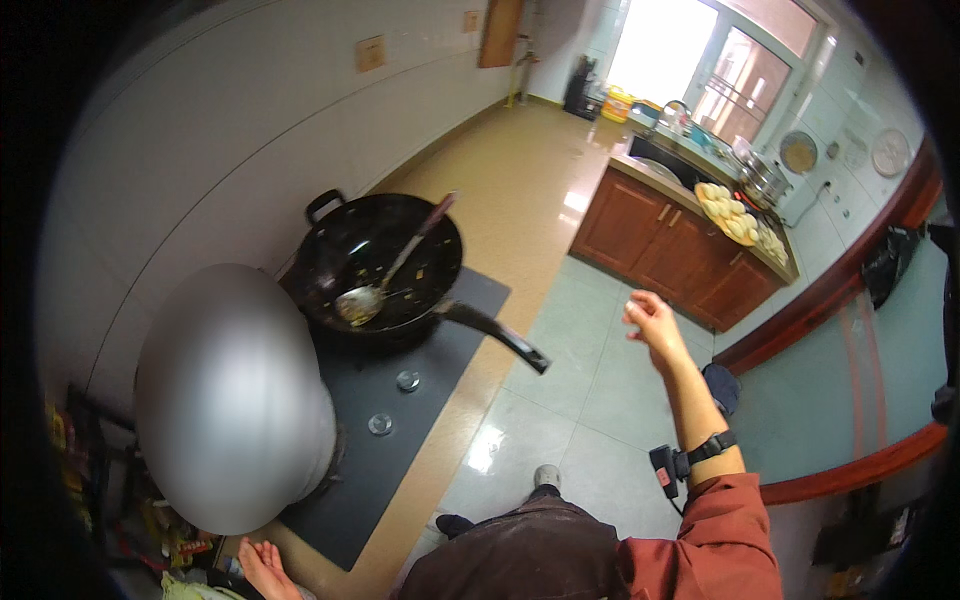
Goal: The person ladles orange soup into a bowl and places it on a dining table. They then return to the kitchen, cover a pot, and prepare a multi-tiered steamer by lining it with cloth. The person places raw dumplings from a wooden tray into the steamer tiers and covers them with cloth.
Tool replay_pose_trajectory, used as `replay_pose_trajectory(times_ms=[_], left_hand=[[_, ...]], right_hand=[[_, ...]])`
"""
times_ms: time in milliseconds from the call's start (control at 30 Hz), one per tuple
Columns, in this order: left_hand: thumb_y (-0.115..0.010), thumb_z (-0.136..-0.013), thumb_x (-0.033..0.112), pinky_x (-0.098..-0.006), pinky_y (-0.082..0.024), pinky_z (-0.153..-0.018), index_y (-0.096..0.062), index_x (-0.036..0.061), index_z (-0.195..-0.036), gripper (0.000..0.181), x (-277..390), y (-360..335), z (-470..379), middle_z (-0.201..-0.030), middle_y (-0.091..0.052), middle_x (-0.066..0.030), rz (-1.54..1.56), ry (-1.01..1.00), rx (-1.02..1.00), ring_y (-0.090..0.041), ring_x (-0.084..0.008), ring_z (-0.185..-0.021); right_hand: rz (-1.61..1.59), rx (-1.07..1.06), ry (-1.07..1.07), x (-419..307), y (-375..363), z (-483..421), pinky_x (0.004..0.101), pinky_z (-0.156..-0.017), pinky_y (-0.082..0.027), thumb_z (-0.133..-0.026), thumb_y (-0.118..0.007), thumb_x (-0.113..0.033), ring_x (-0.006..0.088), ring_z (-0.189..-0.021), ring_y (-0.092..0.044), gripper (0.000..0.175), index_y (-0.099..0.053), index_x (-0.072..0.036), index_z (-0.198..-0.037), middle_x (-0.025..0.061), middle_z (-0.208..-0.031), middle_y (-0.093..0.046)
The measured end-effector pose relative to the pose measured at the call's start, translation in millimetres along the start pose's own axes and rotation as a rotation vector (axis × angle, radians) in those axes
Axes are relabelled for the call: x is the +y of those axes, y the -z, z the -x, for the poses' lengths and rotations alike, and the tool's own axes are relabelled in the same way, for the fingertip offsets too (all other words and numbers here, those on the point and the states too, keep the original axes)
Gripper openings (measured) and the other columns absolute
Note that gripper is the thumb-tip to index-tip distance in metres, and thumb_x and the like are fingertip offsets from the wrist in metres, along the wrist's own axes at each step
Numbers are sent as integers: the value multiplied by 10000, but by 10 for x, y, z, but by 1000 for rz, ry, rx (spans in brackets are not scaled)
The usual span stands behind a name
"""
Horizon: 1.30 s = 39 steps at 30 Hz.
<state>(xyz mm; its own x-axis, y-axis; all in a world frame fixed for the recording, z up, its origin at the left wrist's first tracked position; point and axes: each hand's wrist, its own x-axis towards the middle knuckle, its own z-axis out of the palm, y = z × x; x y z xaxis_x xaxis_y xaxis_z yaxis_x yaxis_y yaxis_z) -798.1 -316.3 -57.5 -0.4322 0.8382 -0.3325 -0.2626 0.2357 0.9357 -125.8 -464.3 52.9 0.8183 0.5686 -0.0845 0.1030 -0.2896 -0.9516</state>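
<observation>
My right hand (649,321) hangs over the tiled floor with bent fingers and nothing visible in it; a strap with a small black device circles that forearm. At the bottom left, my left hand (262,568) is by the counter corner, below a large blurred rounded silver shape (232,405), palm partly up and holding nothing visible. A black wok (420,247) sits on the dark glass cooktop (375,480). Inside the wok lies a metal ladle (397,262), its handle over the rim, among food scraps. The wok's long handle points towards the floor.
Beige counter (480,165) runs along the wall towards a sink (675,161) by the window. A tray of pale buns or dough pieces (726,214) rests at the far counter's edge, near steel pots (763,184). Packets (180,551) crowd the lower left. A glazed door (817,382) stands at right.
</observation>
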Motion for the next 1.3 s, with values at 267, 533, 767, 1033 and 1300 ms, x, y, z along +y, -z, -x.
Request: replay_pose_trajectory(times_ms=[267,533,767,1033,1300], left_hand=[[-567,-862,326,-290,-473,-652,-565,142,-767,207,-1096,-985,686,-612,-512,36,58,280,-198,-530,-119,-615],[-500,-896,325,-361,-504,-617,-514,141,-697,271,-2053,-2979,2131,-576,-505,14,-110,564,-450,-556,-155,-590],[-479,-907,305,-363,-503,-665,-515,140,-715,256,-2347,-4926,2917,-587,-511,3,-329,572,-671,-555,-163,-602],[-520,-891,286,-350,-513,-652,-543,128,-774,198,-3168,-7295,3581,-636,-527,10,-365,571,-904,-559,-153,-623],[-520,-891,265,-309,-507,-682,-564,99,-858,175,-3485,-9796,4566,-719,-550,8,-459,549,-1177,-560,-136,-682]], right_hand=[[31,32,-246,1610,1677,-313,299,-620,-480,-795,-616,-222,153,-821,-544,416,-499,-15,-1137,73,-932,-572],[-20,174,-529,2514,3446,-237,288,-612,-468,-822,-573,-190,141,-801,-579,295,-543,-49,-1079,33,-925,-583],[-164,189,-515,2843,4027,-658,252,-616,-466,-839,-559,-180,126,-799,-584,297,-536,-33,-1096,37,-928,-590],[-84,178,-469,3015,4868,-1797,253,-586,-478,-834,-560,-160,128,-769,-602,286,-545,-19,-1082,58,-908,-611],[-115,470,-627,3063,5810,-2948,257,-569,-485,-845,-539,-136,137,-767,-611,264,-547,-36,-1089,59,-918,-615]])
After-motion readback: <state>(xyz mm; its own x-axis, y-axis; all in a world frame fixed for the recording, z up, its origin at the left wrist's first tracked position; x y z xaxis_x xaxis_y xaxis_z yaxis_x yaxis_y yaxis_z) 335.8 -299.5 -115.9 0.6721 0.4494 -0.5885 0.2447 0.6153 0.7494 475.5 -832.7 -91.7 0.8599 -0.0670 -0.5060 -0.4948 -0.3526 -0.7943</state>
